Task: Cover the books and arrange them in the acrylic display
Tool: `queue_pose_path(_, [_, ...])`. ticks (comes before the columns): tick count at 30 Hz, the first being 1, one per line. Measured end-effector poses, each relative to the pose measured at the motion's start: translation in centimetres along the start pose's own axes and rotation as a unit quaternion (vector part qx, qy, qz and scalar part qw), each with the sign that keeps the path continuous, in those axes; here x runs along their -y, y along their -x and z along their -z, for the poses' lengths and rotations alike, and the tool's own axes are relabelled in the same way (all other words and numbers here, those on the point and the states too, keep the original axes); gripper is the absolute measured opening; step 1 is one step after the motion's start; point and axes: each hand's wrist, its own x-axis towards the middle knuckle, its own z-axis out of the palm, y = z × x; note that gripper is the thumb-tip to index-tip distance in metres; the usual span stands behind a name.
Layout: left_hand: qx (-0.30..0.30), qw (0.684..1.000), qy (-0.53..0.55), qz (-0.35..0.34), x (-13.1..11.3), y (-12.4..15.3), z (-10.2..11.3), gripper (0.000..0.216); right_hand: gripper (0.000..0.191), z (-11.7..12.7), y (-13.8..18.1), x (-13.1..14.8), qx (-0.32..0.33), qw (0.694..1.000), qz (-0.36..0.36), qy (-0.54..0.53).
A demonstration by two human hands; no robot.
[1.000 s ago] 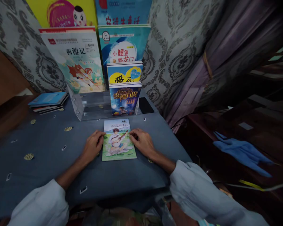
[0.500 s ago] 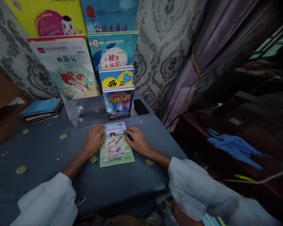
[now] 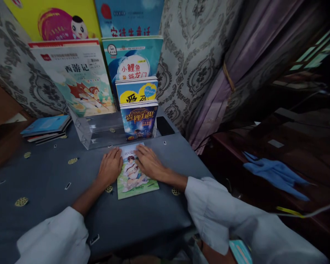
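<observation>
While my right hand (image 3: 150, 163) lies across the upper right of a thin book (image 3: 136, 185), my left hand (image 3: 110, 167) rests along the book's left edge, its thumb side at the cover. On both hands my fingers are extended and loosely spread, pointing away from me; how hard they press, I cannot tell. The thin book lies shut and face up on the dark, cloth-covered worktop (image 3: 154, 216), just in front of a clear rack (image 3: 84, 135). Its lower part shows a seated figure on green, and my right hand hides some of the title.

A dark blue book (image 3: 139, 123) stands at the rack's front, with a blue-and-yellow book (image 3: 136, 91) right behind it and a teal book (image 3: 150, 55) farther back. Left of these leans a white book (image 3: 74, 79) with a red strip along its top. Just right of the rack lies a flat black object (image 3: 165, 125); well to the left sits a low pile of books (image 3: 45, 126), blue on top.
</observation>
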Motion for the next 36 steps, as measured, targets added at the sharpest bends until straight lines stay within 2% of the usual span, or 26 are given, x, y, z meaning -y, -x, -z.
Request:
queue_pose_path(3, [-0.002,1.0,0.001,-0.002,0.0,0.0,-0.1,0.043,0.046,-1.6,-1.7,1.4,0.026,0.997,0.055,-0.04])
queue_pose_path(8, [0.0,1.0,0.012,-0.005,0.1,0.1,-0.3,0.043,0.05,-3.2,-3.3,1.8,0.033,0.996,0.062,-0.052])
queue_pose_path(11, [0.005,1.0,0.019,-0.002,0.1,0.2,-0.2,0.044,0.049,-2.8,-2.7,0.1,0.037,0.997,0.049,-0.036])
queue_pose_path(14, [0.012,1.0,0.026,-0.002,0.1,0.1,-0.1,0.045,0.048,-1.9,-1.6,-2.8,0.023,0.999,0.005,-0.03])
queue_pose_path(16, [0.015,1.0,0.027,-0.003,0.2,0.2,-0.1,0.046,0.048,-1.4,-0.9,-4.8,0.013,0.999,-0.016,-0.042])
queue_pose_path(19, [0.024,0.999,0.025,-0.008,0.6,0.2,-0.4,0.047,0.048,-1.1,-0.4,-6.9,0.007,0.996,-0.012,-0.084])
queue_pose_path(22, [0.049,0.998,0.029,-0.036,1.4,0.1,-0.7,0.05,0.046,-1.2,-0.4,-7.4,-0.007,0.995,-0.01,-0.103])
queue_pose_path(26, [0.119,0.99,0.025,-0.076,1.8,-0.9,-0.7,0.06,0.045,-1.2,-0.7,-7.1,-0.017,0.994,-0.011,-0.107])
queue_pose_path(29, [0.164,0.978,0.035,-0.125,0.7,-2.1,-0.7,0.067,0.045,-1.0,-0.7,-6.9,-0.02,0.993,-0.021,-0.111])
queue_pose_path(32, [0.18,0.961,0.056,-0.201,-1.5,-2.7,-0.8,0.067,0.045,-0.8,-0.6,-6.9,-0.025,0.993,-0.021,-0.111])
queue_pose_path(36, [0.206,0.931,0.083,-0.29,-4.9,-1.8,-0.3,0.071,0.045,-0.8,-0.7,-6.9,-0.02,0.994,-0.013,-0.105])
